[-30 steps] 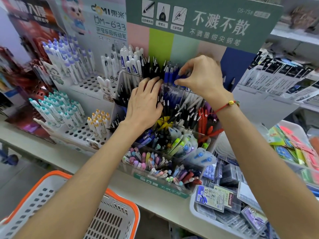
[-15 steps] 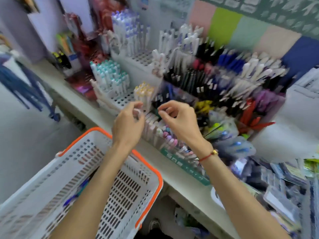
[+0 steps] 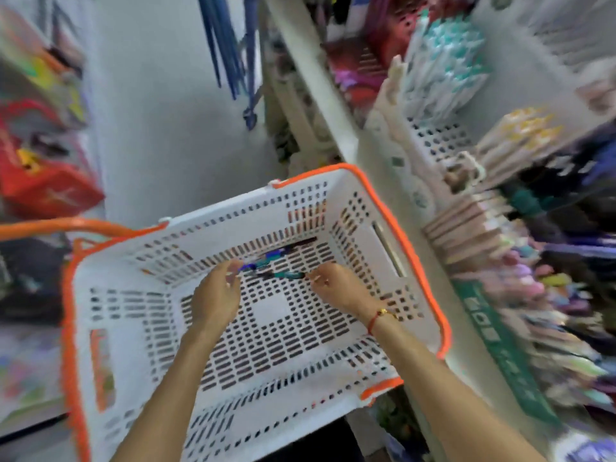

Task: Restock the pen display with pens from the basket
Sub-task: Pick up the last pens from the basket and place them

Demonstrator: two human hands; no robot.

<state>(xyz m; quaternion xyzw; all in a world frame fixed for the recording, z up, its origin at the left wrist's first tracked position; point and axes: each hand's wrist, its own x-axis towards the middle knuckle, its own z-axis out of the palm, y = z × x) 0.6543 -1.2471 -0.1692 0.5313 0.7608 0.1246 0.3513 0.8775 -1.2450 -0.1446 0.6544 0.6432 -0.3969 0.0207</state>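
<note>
a few blue and teal pens (image 3: pixel 273 265) lie in a small loose heap on the perforated floor of the white plastic basket with an orange rim (image 3: pixel 393 221), close to its far wall. both arms reach down into the basket. the left hand (image 3: pixel 216 295) is at the left end of the heap, fingers curled toward the pens, its fingertips at or touching a blue one; blur hides whether it actually grips it. the right hand (image 3: pixel 340 288) is at the right end of the heap, fingers bent, and its hold cannot be told either. a red string bracelet (image 3: pixel 378 316) circles the right wrist. just right of the basket stands the shelf (image 3: pixel 333 105) carrying the blurred pen display (image 3: pixel 500 235), with white perforated racks of white and teal pens (image 3: pixel 443 61) further back.
</note>
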